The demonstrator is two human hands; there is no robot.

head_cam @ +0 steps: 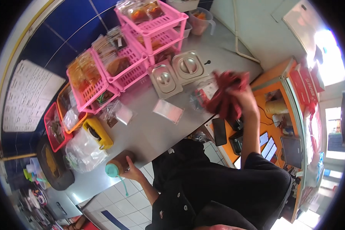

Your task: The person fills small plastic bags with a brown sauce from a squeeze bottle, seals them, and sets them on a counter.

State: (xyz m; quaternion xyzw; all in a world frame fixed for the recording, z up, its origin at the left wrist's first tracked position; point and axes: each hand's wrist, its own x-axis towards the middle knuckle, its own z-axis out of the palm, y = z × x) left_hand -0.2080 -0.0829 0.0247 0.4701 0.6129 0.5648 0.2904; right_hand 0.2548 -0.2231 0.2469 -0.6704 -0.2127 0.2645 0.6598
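My left hand (132,171) is wrapped around a brown bottle (124,161) with a turquoise lid and a hanging strap, at the near edge of the steel counter (135,129). On the right, my right hand (245,99) grips a bunched dark red cloth (228,93), blurred and raised over the counter's edge. Partly behind the cloth lies a clear plastic bag (202,93) with red and white contents. A pale, flat plastic packet (168,111) rests between the two hands. Beyond it sit two lidded steel food pans (164,79).
Pink stacking baskets (129,76) hold bagged food along the blue tiled wall. A yellow tape dispenser (99,133) and plastic bags (84,151) stand left of the bottle. A measuring jug (200,21) is at the back. An orange desk (267,115) holds a black phone (219,131).
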